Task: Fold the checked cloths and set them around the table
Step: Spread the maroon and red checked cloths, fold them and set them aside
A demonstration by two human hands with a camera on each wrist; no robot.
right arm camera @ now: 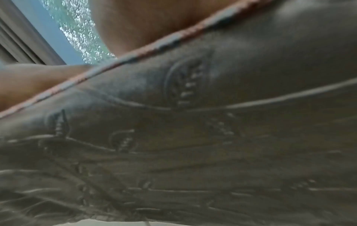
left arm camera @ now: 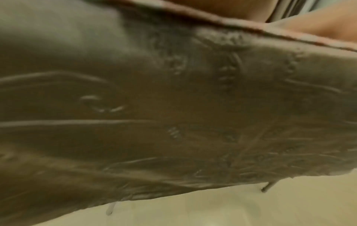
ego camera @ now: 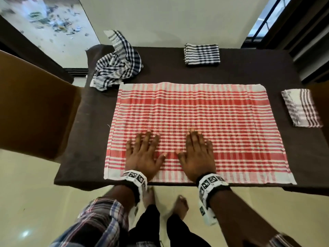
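A red and white checked cloth lies spread flat on the dark brown table. My left hand and right hand lie side by side on its near half, palms down, fingers straight. A crumpled navy checked cloth sits at the far left corner. A folded navy checked cloth lies at the far edge. A folded maroon and white cloth lies at the right edge. Both wrist views show only the hanging brown tablecloth, blurred, and the red cloth's edge.
A brown chair back stands at the table's left side. Another chair edge shows at the right. Beige floor surrounds the table, and my bare feet stand under the near edge. A window frame is at the far right.
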